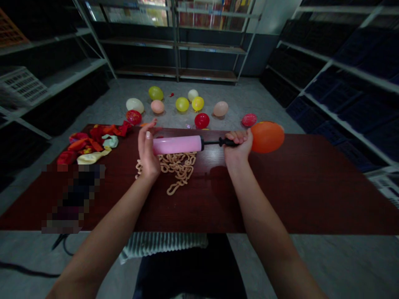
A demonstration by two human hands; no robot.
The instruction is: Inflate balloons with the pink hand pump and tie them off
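Observation:
A pink balloon pump (177,145) lies level across my view, just above the table, with its black rod partly drawn out. Against the barrel's left end rests my left hand (149,151), palm side to it, holding that end with some fingers pointing up. My right hand (238,145) is closed around the black end piece on the right. An inflated orange balloon (268,137) sticks out beyond that fist; its neck is hidden by the fingers. Beneath the barrel, a heap of uninflated tan long balloons (179,168) lies on the dark red table (305,187).
Uninflated balloons (89,143) in several colours lie at the table's left, near a blurred-out dark object (77,195). Inflated balloons, one of them red (202,121), lie on the floor past the far edge. Shelving (177,45) stands behind and on both sides.

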